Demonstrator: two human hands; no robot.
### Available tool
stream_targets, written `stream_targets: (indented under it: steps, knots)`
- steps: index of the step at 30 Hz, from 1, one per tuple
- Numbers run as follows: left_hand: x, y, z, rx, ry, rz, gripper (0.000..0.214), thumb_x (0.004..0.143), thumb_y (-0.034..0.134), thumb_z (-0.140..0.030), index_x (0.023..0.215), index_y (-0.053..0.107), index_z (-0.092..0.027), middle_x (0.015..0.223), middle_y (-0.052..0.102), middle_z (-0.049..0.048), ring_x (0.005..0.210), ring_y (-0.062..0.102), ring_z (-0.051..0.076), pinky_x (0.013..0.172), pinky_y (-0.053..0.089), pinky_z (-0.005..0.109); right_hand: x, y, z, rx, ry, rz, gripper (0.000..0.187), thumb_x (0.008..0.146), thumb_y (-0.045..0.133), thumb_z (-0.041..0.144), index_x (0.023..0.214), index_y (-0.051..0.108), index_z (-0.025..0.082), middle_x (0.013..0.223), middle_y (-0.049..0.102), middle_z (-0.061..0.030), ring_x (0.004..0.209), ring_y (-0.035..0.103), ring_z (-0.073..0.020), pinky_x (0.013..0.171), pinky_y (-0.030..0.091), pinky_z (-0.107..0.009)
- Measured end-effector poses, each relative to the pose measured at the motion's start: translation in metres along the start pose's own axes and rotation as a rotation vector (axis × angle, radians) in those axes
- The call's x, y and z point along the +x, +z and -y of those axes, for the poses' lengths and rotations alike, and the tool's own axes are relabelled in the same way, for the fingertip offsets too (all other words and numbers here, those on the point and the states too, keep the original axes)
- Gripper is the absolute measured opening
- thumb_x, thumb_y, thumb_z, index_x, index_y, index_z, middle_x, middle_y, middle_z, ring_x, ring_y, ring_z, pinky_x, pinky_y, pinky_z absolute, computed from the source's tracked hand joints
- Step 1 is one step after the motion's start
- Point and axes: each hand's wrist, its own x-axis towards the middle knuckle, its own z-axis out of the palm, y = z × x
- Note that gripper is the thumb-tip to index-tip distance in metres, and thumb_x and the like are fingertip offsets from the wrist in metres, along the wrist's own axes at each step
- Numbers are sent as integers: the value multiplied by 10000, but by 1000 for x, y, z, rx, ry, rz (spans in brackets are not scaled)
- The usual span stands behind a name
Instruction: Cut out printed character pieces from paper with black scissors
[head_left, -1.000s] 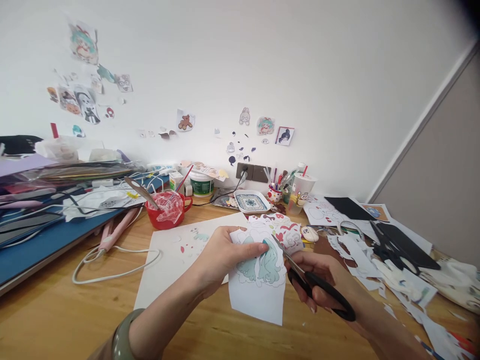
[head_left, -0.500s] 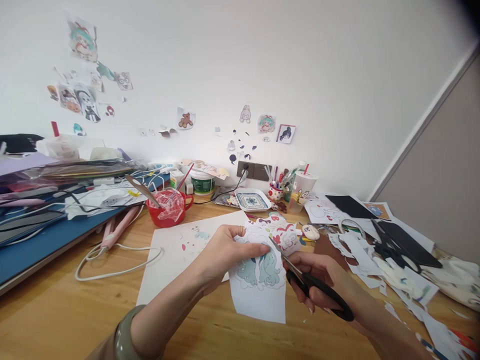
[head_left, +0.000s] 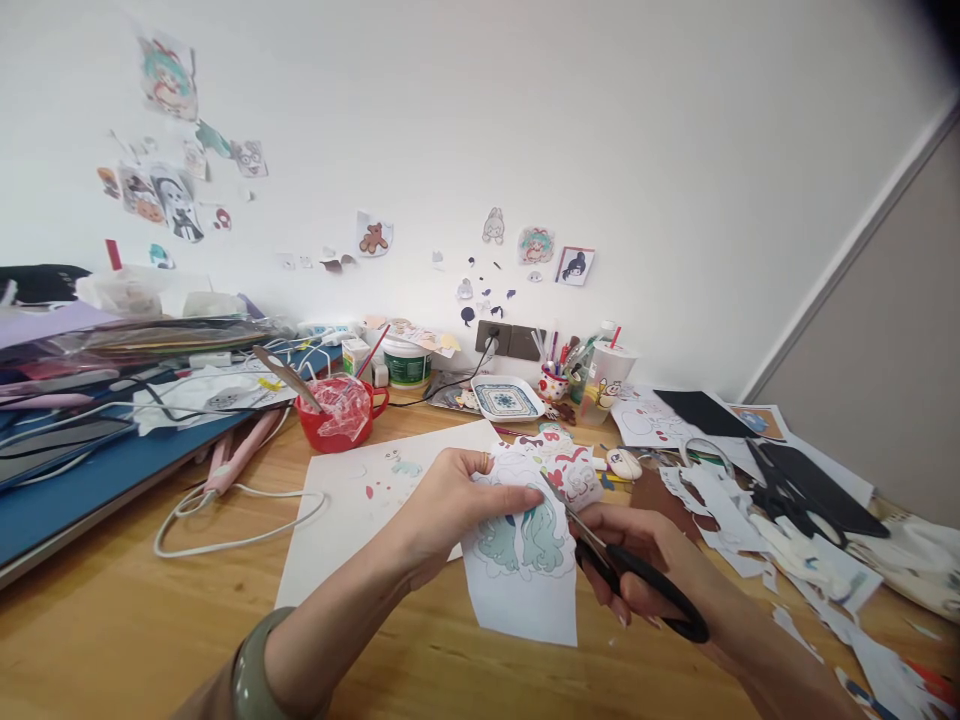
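Observation:
My left hand [head_left: 465, 505] pinches a sheet of paper [head_left: 521, 610] printed with pale green curls of hair, thumb on top and the other fingers out of sight behind it. My right hand [head_left: 637, 560] is wrapped round the black handles of a pair of scissors [head_left: 656, 590]. The scissor blades lie at the upper right edge of the held paper, by the drawing's outline. Behind it a patterned piece with red and green shapes [head_left: 577, 470] shows. On the desk beneath my left hand is a large white sheet [head_left: 322, 510] with small coloured cut-outs on it.
A red mug [head_left: 337, 412] with plastic film stands at the left, near a pink corded tool [head_left: 244, 455]. At the back are a square patterned dish [head_left: 506, 398], a pen cup [head_left: 553, 382] and a drink cup [head_left: 604, 380]. Paper scraps [head_left: 739, 540] and other black scissors [head_left: 787, 495] lie right.
The held paper's lower edge has swung slightly right. The scissor blades stay at its upper right edge, and both hands keep their hold. The whole view has shifted a little.

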Motion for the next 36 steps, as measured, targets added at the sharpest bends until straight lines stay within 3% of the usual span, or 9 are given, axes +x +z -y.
stream_targets:
  steps: [12,23,36]
  knots:
    - [2,0,2,10,0,-16,170,578,729,-251,652,673,-108,648,681,65,542,604,138,507,465,216,-2,2,4,-63,-39,22,494,568,670,587,836,589,180,607,517,13,478,437,-104,392,368,-201]
    - [2,1,0,16,-2,-27,145,580,726,-234,621,668,-108,617,669,49,514,583,118,493,449,202,-3,6,6,-47,-27,-1,442,599,675,533,834,607,165,587,504,33,474,443,-84,423,396,-184]
    - [3,3,3,-20,-27,-26,186,568,727,-239,675,671,-98,644,681,74,530,601,150,507,461,232,-1,8,3,-95,-55,9,469,603,636,596,810,589,178,611,512,18,501,455,-103,400,304,-185]
